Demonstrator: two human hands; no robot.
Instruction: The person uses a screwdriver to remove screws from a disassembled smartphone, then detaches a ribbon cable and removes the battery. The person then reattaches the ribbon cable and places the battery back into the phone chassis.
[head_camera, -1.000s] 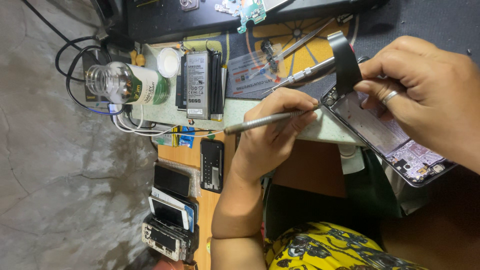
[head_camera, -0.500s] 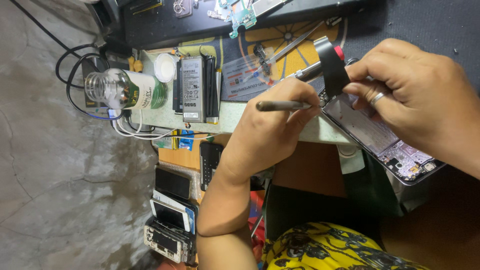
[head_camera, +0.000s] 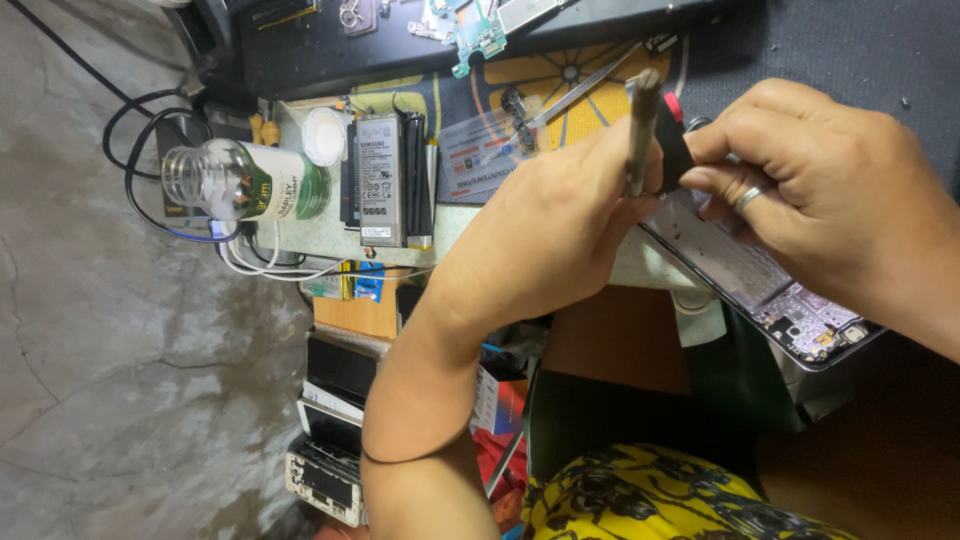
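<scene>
opened phone under the tool

the left hand (head_camera: 545, 235) is clenched around a slim metal tool (head_camera: 641, 125), its fingers wrapped about the lower shaft so the rod stands nearly upright between the two hands. the right hand (head_camera: 830, 195), a ring on one finger, pinches a small black part (head_camera: 672, 150) just beside the tool and rests on the opened phone (head_camera: 770, 290), which lies tilted at the near edge of the tabletop (head_camera: 460, 225), partly overhanging it, its bare inner frame and small circuit parts facing up.

judged from its look, the phone is light and stiff but fragile: the exposed board and thin frame would take harm from pressure, so the outer rim is the safer place to grip. the tool looks smooth and could slip; holding it low near the tip gives more control.

further left on the tabletop lie a flat grey battery (head_camera: 382, 180), a white round lid (head_camera: 325, 135) and a clear bottle (head_camera: 240, 180) on its side. a stack of phones (head_camera: 335, 420) sits below the tabletop edge.
</scene>
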